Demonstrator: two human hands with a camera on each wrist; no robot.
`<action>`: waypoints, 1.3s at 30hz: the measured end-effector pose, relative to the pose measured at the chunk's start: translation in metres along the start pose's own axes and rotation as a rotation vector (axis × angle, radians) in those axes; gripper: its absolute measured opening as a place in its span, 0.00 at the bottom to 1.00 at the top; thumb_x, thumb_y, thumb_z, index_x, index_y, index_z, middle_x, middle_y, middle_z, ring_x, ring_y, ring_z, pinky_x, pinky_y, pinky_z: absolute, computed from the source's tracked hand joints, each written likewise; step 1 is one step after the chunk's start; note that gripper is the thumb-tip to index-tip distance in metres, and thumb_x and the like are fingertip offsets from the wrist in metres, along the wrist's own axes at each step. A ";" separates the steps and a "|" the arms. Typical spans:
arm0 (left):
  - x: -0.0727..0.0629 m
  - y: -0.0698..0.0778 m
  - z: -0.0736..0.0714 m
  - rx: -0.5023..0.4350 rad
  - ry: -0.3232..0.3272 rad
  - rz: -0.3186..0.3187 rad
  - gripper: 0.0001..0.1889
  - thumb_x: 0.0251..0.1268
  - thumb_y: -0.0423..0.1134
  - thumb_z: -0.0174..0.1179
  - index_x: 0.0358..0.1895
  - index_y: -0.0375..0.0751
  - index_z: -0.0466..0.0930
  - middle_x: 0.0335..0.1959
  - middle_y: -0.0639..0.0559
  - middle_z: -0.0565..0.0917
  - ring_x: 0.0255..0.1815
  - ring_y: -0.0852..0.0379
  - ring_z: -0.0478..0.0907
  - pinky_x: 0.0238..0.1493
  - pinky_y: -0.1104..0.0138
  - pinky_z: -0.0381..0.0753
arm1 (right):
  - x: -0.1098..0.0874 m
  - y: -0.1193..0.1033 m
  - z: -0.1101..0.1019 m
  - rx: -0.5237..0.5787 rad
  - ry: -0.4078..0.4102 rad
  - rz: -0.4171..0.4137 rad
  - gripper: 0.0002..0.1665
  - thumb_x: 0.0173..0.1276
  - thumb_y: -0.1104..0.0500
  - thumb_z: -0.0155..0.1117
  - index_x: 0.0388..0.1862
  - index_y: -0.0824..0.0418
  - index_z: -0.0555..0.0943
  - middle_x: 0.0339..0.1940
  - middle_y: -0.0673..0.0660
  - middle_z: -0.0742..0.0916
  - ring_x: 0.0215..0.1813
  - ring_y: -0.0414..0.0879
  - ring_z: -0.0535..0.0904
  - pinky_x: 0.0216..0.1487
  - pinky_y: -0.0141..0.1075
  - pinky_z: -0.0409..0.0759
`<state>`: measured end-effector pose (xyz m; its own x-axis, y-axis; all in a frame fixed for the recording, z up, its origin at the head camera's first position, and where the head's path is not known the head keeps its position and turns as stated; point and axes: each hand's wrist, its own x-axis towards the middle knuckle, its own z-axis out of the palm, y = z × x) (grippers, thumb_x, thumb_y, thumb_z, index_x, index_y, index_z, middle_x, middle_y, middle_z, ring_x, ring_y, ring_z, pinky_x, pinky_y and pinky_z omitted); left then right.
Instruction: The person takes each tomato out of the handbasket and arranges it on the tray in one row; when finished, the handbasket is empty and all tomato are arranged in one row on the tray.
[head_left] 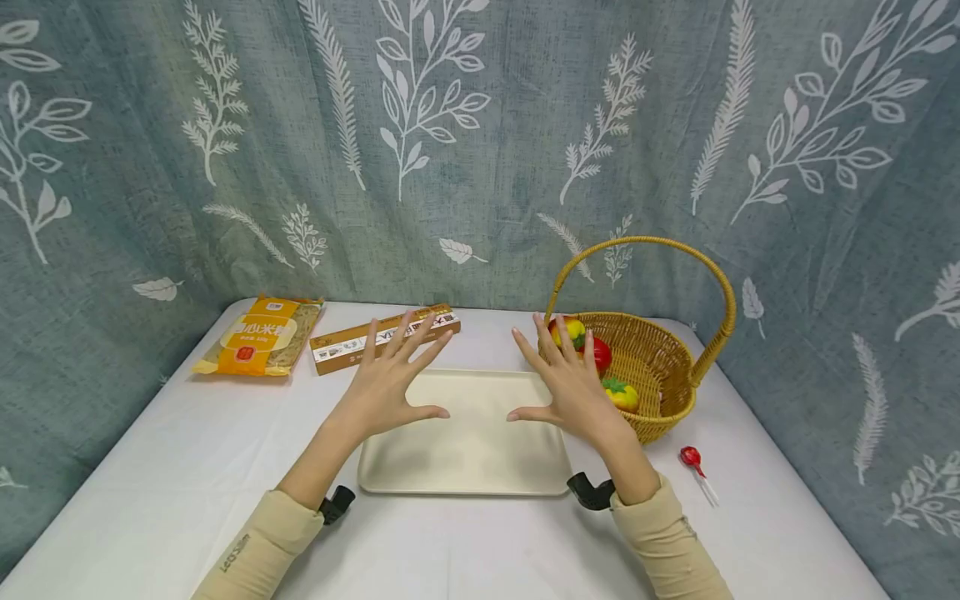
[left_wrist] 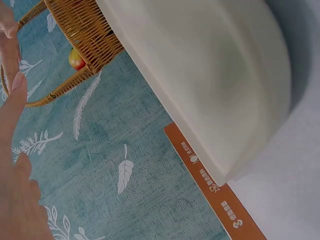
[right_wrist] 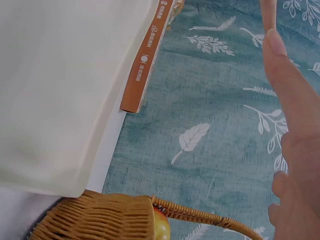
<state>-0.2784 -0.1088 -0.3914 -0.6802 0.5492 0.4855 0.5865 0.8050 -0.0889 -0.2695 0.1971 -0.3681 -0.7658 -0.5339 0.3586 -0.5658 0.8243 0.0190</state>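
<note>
Both hands hover over a cream rectangular tray (head_left: 465, 450) in the head view, fingers spread wide and holding nothing. My left hand (head_left: 386, 392) is over the tray's left side, its fingertips overlapping a long brown box (head_left: 337, 357) behind. Over the right side is my right hand (head_left: 573, 387), its fingers overlapping the near left part of a wicker basket (head_left: 645, 333). Inside the basket lie a red tomato-like piece (head_left: 602, 354) and yellow-red fruit pieces (head_left: 621, 395) with green tops. The thumbs point toward each other, apart.
A yellow-orange packet of noodles (head_left: 258, 337) lies at the back left of the white table (head_left: 187, 467). A red lollipop (head_left: 692, 457) lies on the right, in front of the basket. The basket's tall handle (head_left: 645, 240) arches up. A leaf-patterned curtain (head_left: 480, 167) stands behind.
</note>
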 end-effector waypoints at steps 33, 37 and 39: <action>-0.072 -0.028 -0.018 -0.289 -0.198 -0.051 0.67 0.42 0.69 0.68 0.78 0.47 0.32 0.79 0.50 0.40 0.78 0.50 0.33 0.73 0.45 0.25 | 0.004 0.074 -0.027 0.262 -0.067 -0.056 0.53 0.59 0.45 0.71 0.77 0.56 0.56 0.78 0.62 0.52 0.77 0.62 0.41 0.72 0.64 0.40; -0.084 -0.028 -0.014 -0.368 -0.236 -0.076 0.68 0.39 0.66 0.72 0.78 0.43 0.36 0.78 0.47 0.44 0.78 0.49 0.37 0.74 0.45 0.32 | 0.009 0.084 -0.028 0.288 -0.078 -0.054 0.51 0.59 0.48 0.72 0.77 0.50 0.57 0.78 0.60 0.54 0.77 0.62 0.45 0.71 0.63 0.48; -0.090 -0.029 -0.011 -0.426 -0.255 -0.100 0.68 0.37 0.63 0.74 0.78 0.40 0.39 0.78 0.44 0.47 0.78 0.47 0.39 0.74 0.44 0.36 | 0.011 0.089 -0.027 0.302 -0.081 -0.048 0.50 0.59 0.49 0.72 0.77 0.48 0.58 0.78 0.60 0.56 0.76 0.63 0.48 0.69 0.65 0.53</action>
<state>-0.2289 -0.1840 -0.4225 -0.7968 0.5540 0.2413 0.6042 0.7228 0.3355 -0.3203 0.2701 -0.3372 -0.7509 -0.5943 0.2879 -0.6579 0.7111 -0.2480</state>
